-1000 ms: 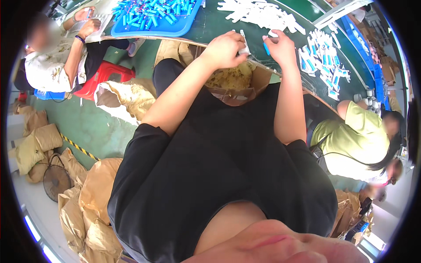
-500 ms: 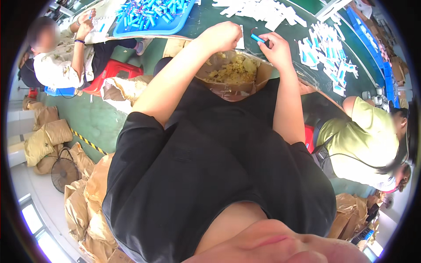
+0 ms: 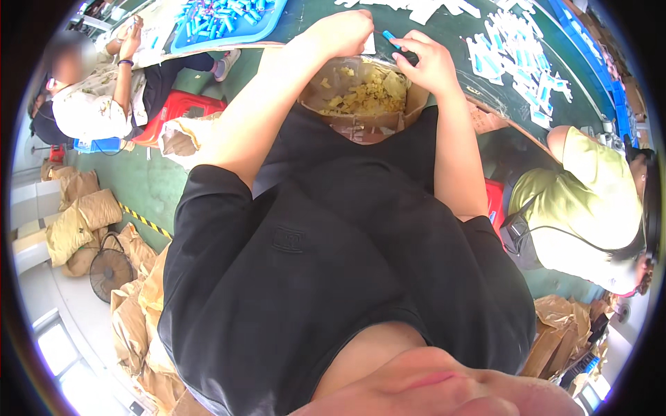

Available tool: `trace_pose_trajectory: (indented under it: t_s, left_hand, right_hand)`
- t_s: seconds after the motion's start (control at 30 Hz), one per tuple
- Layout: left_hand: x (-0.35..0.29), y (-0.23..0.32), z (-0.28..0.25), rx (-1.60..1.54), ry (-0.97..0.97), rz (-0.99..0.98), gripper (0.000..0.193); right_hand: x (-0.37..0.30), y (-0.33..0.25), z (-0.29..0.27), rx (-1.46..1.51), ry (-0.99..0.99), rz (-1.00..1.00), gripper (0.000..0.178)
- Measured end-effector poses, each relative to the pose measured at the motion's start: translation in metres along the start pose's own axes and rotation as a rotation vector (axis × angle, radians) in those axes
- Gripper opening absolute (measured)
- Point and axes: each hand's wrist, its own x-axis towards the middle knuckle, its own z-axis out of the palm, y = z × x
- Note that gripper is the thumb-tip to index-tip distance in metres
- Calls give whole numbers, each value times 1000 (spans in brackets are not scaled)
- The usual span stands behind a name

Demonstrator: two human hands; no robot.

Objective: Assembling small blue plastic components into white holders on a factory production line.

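The right hand (image 3: 431,64) holds a blue cylinder (image 3: 390,39) in its fingers, near the counter (image 3: 454,35); the left hand (image 3: 345,33) has curled fingers, grip I cannot tell. Blue-and-white pieces (image 3: 517,59) seem finished; cylinders in the blue tray (image 3: 229,43) likely remain.

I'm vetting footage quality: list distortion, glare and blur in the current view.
Head view: fisheye bends the green tabletop's edge; same view, the left forearm looks overexposed, the lower-left window glares white, and the far-left co-worker's head is blurred.
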Motion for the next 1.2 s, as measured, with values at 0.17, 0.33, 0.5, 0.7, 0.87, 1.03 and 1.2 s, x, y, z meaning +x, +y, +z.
trace_pose_trajectory:
  t_s: [0.17,0.33,0.5,0.7,0.87,1.03,1.2]
  left_hand:
    - [-5,-6,7,-62,142,92,13]
    - [0,-4,-3,-9,9,69,16]
    - [2,-13,-2,15,-4,137,17]
    - [6,-9,-19,-38,-146,129,18]
    - [7,-2,-25,-8,-87,243,16]
    - [11,-12,-16,104,-160,217,14]
    - [-4,-2,-16,156,111,370,14]
  right_hand:
    - [4,17,3,94,84,-84,27]
    - [11,5,0,-77,105,-177,23]
    - [23,15,-2,-16,-4,-154,18]
    - [23,31,5,-69,31,-121,16]
    - [17,39,7,55,50,85,19]
    - [18,33,7,50,75,40,20]
    - [13,26,-3,-91,108,-1,20]
